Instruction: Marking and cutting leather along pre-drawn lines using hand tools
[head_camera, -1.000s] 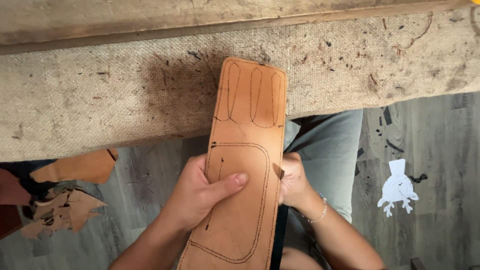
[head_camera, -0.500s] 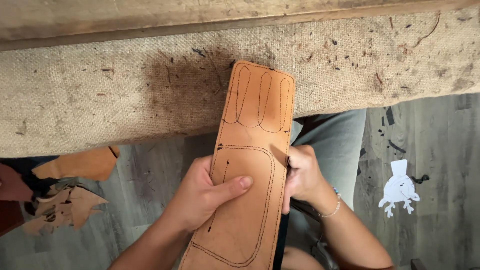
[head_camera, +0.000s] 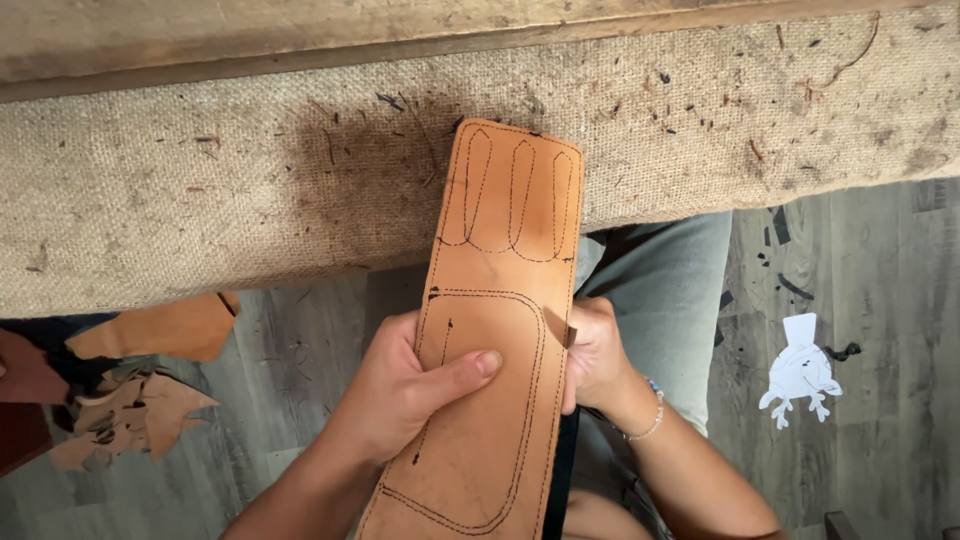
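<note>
Leather piece (head_camera: 495, 330): long tan strip, stitched in dark thread with a rounded rectangle and three finger-shaped loops; now lying slightly further right than a second ago, top end resting on the burlap-covered bench edge (head_camera: 200, 200). Left hand (head_camera: 405, 395): gripping the strip's left edge, thumb pressing across its face. Right hand (head_camera: 595, 355): closing on the right edge, fingers hidden behind. Below: grey-trousered knee (head_camera: 665, 290). Left, on grey plank floor (head_camera: 880, 300): leather offcuts (head_camera: 135, 405). Right: white paper cut-out (head_camera: 802, 375).
</note>
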